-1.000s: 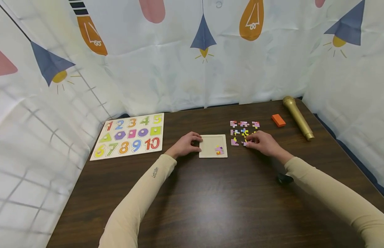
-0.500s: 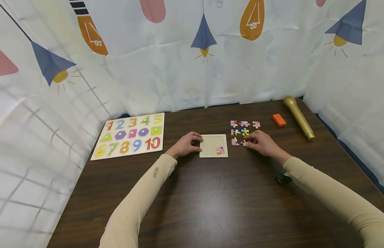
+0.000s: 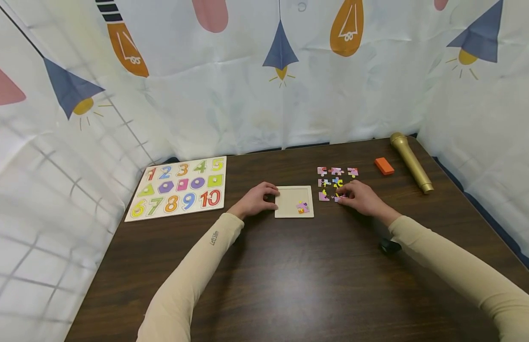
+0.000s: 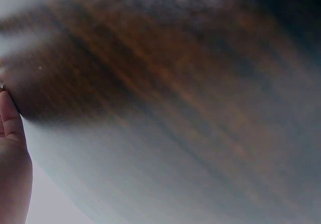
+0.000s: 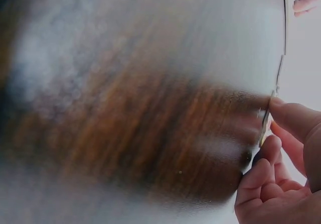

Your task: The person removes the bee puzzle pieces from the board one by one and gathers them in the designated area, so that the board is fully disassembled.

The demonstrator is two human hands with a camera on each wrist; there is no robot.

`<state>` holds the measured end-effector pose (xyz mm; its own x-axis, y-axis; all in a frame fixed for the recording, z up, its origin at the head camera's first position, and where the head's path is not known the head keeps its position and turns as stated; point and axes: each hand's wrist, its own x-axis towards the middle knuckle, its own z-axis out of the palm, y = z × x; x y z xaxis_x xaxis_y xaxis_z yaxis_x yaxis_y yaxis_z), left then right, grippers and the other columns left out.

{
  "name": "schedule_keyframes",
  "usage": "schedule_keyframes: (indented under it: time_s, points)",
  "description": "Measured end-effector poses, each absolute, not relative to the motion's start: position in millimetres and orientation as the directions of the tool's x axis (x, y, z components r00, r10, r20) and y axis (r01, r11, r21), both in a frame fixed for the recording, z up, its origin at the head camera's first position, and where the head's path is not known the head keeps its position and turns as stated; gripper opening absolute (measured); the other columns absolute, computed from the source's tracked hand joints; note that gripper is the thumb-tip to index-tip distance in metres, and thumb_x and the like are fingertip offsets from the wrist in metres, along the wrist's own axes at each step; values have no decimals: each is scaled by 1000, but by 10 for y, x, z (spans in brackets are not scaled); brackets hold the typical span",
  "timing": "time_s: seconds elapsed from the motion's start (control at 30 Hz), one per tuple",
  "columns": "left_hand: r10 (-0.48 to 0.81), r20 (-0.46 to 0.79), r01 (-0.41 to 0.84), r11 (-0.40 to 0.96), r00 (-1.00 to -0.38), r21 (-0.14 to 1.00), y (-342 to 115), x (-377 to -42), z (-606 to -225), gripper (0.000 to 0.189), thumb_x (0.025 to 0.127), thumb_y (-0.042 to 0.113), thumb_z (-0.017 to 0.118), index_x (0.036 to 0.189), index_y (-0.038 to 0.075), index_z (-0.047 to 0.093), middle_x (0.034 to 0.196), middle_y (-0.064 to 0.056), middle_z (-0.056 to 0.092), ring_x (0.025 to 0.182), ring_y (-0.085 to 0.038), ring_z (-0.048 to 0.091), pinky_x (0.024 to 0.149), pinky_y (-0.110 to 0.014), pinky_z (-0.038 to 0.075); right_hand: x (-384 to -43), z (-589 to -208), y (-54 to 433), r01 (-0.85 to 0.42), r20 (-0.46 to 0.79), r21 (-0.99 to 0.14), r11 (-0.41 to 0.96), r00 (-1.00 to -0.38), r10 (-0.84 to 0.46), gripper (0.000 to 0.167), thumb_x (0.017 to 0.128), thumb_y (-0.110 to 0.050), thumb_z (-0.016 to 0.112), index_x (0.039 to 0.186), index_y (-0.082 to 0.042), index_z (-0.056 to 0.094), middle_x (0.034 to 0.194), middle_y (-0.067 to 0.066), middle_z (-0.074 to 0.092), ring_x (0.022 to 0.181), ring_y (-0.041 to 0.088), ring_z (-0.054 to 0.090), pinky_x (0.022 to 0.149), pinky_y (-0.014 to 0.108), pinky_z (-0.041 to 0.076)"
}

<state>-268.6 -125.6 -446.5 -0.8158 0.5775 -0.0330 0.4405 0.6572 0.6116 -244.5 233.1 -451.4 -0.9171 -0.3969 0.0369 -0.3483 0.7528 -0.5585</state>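
Note:
In the head view, my left hand [image 3: 257, 199] holds the left edge of a square wooden puzzle tray [image 3: 287, 202], thumb near its lower part and fingers higher up. One pink-and-yellow jigsaw piece [image 3: 303, 207] lies in the tray's lower right corner. To the right, my right hand [image 3: 362, 197] pinches a small puzzle piece [image 3: 336, 198] in the lowest row of loose pieces, covering part of it. Other loose pieces [image 3: 324, 195] lie in rows beyond the fingertips. The right wrist view shows the thumb [image 5: 288, 114] and curled fingers low at the tabletop.
A number-and-shape peg board [image 3: 175, 190] lies at the left. An orange block [image 3: 384, 166] and a gold microphone [image 3: 411, 162] lie at the back right of the dark wooden table [image 3: 264, 285]. A patterned white curtain [image 3: 239, 95] hangs behind the table.
My right hand has shifted slightly left over the lowest row of pieces, then stayed there. My left hand and the tray have kept their places.

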Motion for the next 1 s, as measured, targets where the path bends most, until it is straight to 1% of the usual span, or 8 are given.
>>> schedule_keyframes:
  time_s: [0.07,0.27,0.7,1.0]
  points:
    - [570,-47,425,663,-820,616,-1246,-2691,-4468,40,87,20,75,123,3,66,134,-12,52,126,-28,47,107,-40,37,-2448,-4515,2327,-351,39,-558,752,-916,-399,27,92,-15,69,114,1,68,102,15,59,86,26,55,75,41,46]
    - [558,-56,421,684,-828,596,-1237,-2687,-4459,40,87,20,76,122,3,66,134,-11,52,125,-27,47,106,-40,39,-2457,-4521,2327,-354,38,-553,754,-915,-402,28,93,-15,68,115,1,67,102,16,59,87,26,55,76,43,46]
    - [561,-51,426,681,-826,596,-1236,-2681,-4457,41,86,18,76,122,2,66,133,-12,52,126,-27,47,106,-39,38,-2469,-4524,2319,-335,28,-559,758,-922,-387,28,93,-17,68,115,1,67,103,15,59,87,25,54,76,41,45]
    - [561,-53,425,681,-826,596,-1235,-2686,-4453,41,86,18,76,122,2,66,133,-12,52,126,-27,47,106,-39,38,-2464,-4533,2315,-350,46,-560,751,-918,-393,28,92,-16,68,114,2,67,104,16,59,85,24,53,75,40,44]
